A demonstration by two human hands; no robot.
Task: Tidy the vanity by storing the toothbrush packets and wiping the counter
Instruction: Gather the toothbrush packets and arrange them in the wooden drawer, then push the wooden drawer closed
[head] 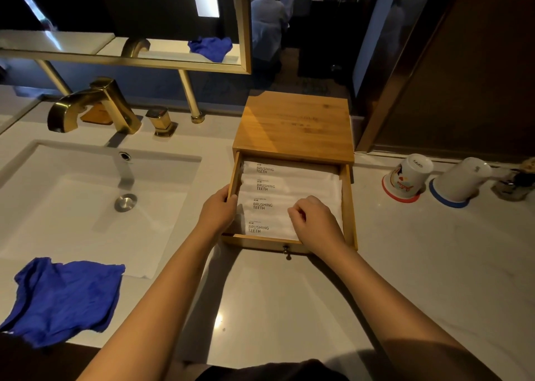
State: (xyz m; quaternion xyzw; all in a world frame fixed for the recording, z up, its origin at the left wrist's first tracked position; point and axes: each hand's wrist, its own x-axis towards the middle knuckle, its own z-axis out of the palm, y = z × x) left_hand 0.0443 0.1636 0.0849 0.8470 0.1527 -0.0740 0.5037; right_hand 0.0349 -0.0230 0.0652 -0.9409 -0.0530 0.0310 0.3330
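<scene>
Head view: the right hand [315, 221] rests curled, fingers bent down onto the white toothbrush packets [269, 205] in the pulled-out drawer [348, 207]; whether it pinches a packet or only presses it flat I cannot tell. The left hand [218, 209] grips the drawer's left wall at nine o'clock from the packets, thumb over the rim. Four packets lie overlapped in a row, printed ends to the left. The drawer juts from a bamboo box [295, 125] at twelve o'clock. The blue cloth [65, 296] lies at seven o'clock, draped over the front corner of the sink [86, 192], and the counter [289, 308] looks unwiped. Likely risks: a packet riding up could catch under the box's top as the drawer shuts; a hard push might slide the whole box backward. Two upturned cups [408, 178] at three o'clock could tip during wiping.
</scene>
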